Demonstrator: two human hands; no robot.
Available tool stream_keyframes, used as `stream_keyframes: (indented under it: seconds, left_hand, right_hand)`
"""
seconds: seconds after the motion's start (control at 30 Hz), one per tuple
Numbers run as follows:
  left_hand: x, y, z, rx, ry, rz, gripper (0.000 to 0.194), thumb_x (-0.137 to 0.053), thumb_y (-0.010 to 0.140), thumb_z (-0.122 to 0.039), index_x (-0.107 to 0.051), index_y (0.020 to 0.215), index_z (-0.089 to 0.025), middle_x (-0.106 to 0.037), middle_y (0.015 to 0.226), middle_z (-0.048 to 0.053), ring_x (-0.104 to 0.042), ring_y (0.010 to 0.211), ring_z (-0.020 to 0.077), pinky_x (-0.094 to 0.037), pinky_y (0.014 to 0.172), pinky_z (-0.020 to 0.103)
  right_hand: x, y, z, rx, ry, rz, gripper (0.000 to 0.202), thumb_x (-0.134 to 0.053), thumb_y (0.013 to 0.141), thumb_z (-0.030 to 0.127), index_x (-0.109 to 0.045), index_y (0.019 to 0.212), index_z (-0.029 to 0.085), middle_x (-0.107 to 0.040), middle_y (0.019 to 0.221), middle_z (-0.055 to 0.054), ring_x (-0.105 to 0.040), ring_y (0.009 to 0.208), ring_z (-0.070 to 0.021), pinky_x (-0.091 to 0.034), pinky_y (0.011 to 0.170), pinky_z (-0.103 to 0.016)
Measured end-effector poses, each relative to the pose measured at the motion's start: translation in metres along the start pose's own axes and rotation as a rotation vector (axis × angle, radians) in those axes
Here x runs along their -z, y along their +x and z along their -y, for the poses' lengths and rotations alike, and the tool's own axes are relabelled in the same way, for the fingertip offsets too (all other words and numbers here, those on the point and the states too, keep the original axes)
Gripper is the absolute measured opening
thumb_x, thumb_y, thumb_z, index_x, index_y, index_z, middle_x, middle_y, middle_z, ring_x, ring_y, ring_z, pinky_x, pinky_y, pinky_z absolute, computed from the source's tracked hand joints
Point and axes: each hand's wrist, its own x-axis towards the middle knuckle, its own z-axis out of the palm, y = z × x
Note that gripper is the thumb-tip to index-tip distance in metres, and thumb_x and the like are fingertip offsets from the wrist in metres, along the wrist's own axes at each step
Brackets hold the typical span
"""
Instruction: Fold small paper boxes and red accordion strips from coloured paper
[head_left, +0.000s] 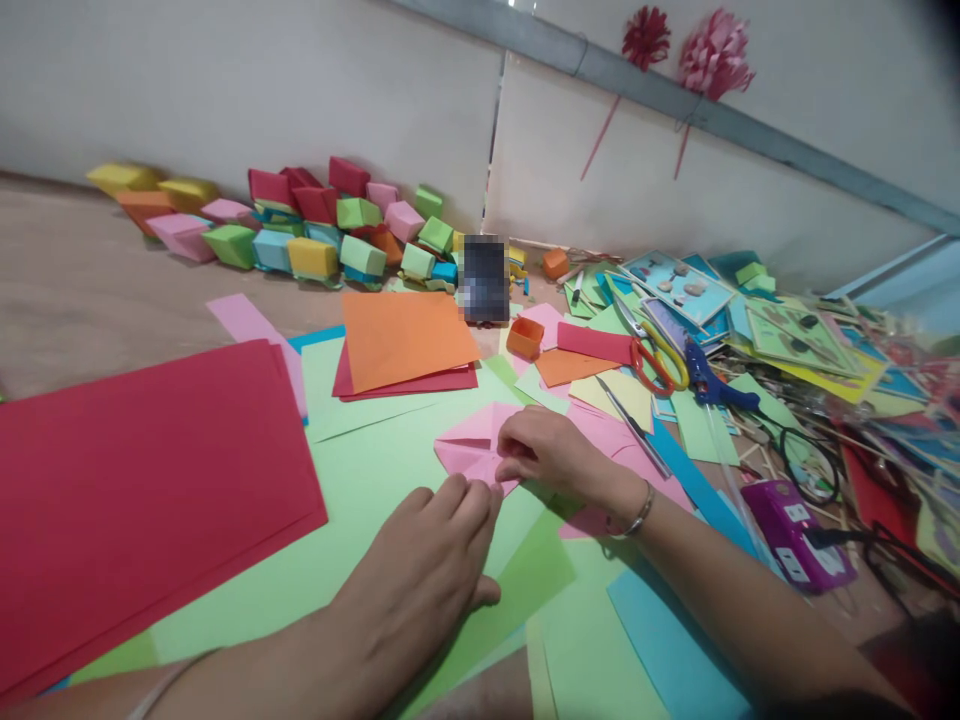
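A folded piece of pink paper point(471, 442), with creases and raised flaps, lies on large light green sheets point(375, 480). My right hand point(551, 455) curls over its right side, thumb and bent fingers pinching a fold. From the near side, my left hand point(431, 545) reaches in with its fingertips resting on the paper's lower edge and its thumb held apart. The fingers of both hands hide part of the paper's right and near edges. Just beyond it lies an orange sheet point(409, 340) on top of red ones.
Large red sheets point(150, 490) lie at left. Folded paper boxes point(311, 258) line the wall. To the right are scissors point(660, 355), a craft knife point(637, 430), a blue glue gun point(712, 380) and a purple power strip point(799, 540). An orange paper box point(525, 340) stands ahead.
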Motion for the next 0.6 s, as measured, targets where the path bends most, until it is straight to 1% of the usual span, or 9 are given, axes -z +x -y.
stream_keyframes:
  seconds: [0.07,0.13,0.2,0.23,0.3,0.33,0.4,0.5,0.6]
  left_hand:
    - [-0.002,0.002,0.001,-0.011,-0.008,0.016,0.06,-0.064,0.084,-0.052,-0.064,0.122,-0.005,-0.067,0.102,0.014,-0.061,0.09,0.0291,-0.053,0.066,0.041]
    - [-0.004,0.003,0.002,-0.013,-0.009,0.022,0.061,-0.065,0.084,-0.052,-0.064,0.122,-0.004,-0.067,0.106,0.015,-0.06,0.092,0.0289,-0.053,0.067,0.041]
    - [-0.005,0.002,0.001,-0.011,0.015,0.004,0.068,-0.067,0.082,-0.051,-0.059,0.129,-0.002,-0.064,0.121,0.02,-0.061,0.095,0.0289,-0.054,0.069,0.04]
    - [-0.005,0.002,0.001,-0.01,0.034,-0.01,0.072,-0.067,0.082,-0.051,-0.055,0.133,-0.002,-0.06,0.131,0.022,-0.06,0.098,0.0294,-0.054,0.071,0.04]
    - [-0.005,0.001,0.0,-0.013,0.068,-0.011,0.076,-0.066,0.083,-0.052,-0.05,0.138,-0.002,-0.05,0.144,0.025,-0.06,0.104,0.0311,-0.054,0.072,0.04]
    - [-0.005,0.001,0.0,-0.01,0.078,0.0,0.076,-0.064,0.085,-0.052,-0.049,0.14,-0.002,-0.048,0.146,0.025,-0.06,0.106,0.0317,-0.054,0.073,0.04]
    - [-0.003,0.001,-0.001,-0.008,0.084,0.027,0.075,-0.062,0.086,-0.052,-0.048,0.141,-0.003,-0.049,0.147,0.024,-0.06,0.107,0.0322,-0.054,0.073,0.039]
    - [0.0,0.0,-0.001,-0.005,0.097,0.049,0.076,-0.06,0.087,-0.053,-0.047,0.141,-0.002,-0.05,0.146,0.024,-0.061,0.107,0.0324,-0.054,0.073,0.04]
    - [0.0,0.001,0.0,-0.006,0.108,0.056,0.073,-0.059,0.087,-0.054,-0.051,0.139,-0.004,-0.047,0.148,0.023,-0.061,0.108,0.0325,-0.055,0.073,0.04]
  right_hand:
    - [0.002,0.0,0.002,-0.05,-0.039,0.018,0.028,-0.083,0.073,0.026,-0.057,0.072,0.017,-0.056,0.067,0.003,-0.045,0.067,-0.0119,-0.032,0.063,-0.024]
    - [0.005,-0.001,0.003,-0.131,-0.094,0.031,0.034,-0.081,0.074,0.038,-0.055,0.071,0.017,-0.055,0.066,0.003,-0.043,0.064,-0.0117,-0.027,0.059,-0.024]
    - [0.008,-0.002,0.002,-0.213,-0.132,0.039,0.041,-0.076,0.076,0.05,-0.053,0.069,0.017,-0.054,0.065,0.003,-0.04,0.06,-0.011,-0.022,0.056,-0.025]
    - [0.01,-0.002,0.001,-0.239,-0.136,0.044,0.044,-0.074,0.077,0.054,-0.052,0.068,0.017,-0.054,0.064,0.003,-0.039,0.058,-0.0106,-0.02,0.055,-0.025]
    - [0.012,-0.003,-0.001,-0.256,-0.116,0.063,0.047,-0.071,0.079,0.057,-0.05,0.065,0.017,-0.052,0.061,0.004,-0.038,0.056,-0.0097,-0.019,0.055,-0.025]
    - [0.013,-0.003,-0.002,-0.252,-0.094,0.074,0.047,-0.071,0.08,0.056,-0.05,0.064,0.017,-0.052,0.06,0.004,-0.039,0.056,-0.0093,-0.019,0.055,-0.025]
    - [0.014,-0.004,-0.003,-0.236,-0.066,0.093,0.047,-0.07,0.079,0.058,-0.05,0.065,0.018,-0.053,0.061,0.005,-0.04,0.055,-0.009,-0.019,0.054,-0.025]
    - [0.017,-0.004,0.001,-0.219,-0.131,0.123,0.049,-0.07,0.076,0.064,-0.054,0.07,0.018,-0.057,0.064,0.003,-0.042,0.058,-0.0103,-0.019,0.055,-0.025]
    - [0.025,-0.005,0.004,-0.288,-0.195,0.197,0.045,-0.073,0.075,0.061,-0.057,0.072,0.019,-0.059,0.066,0.002,-0.044,0.058,-0.0112,-0.019,0.054,-0.026]
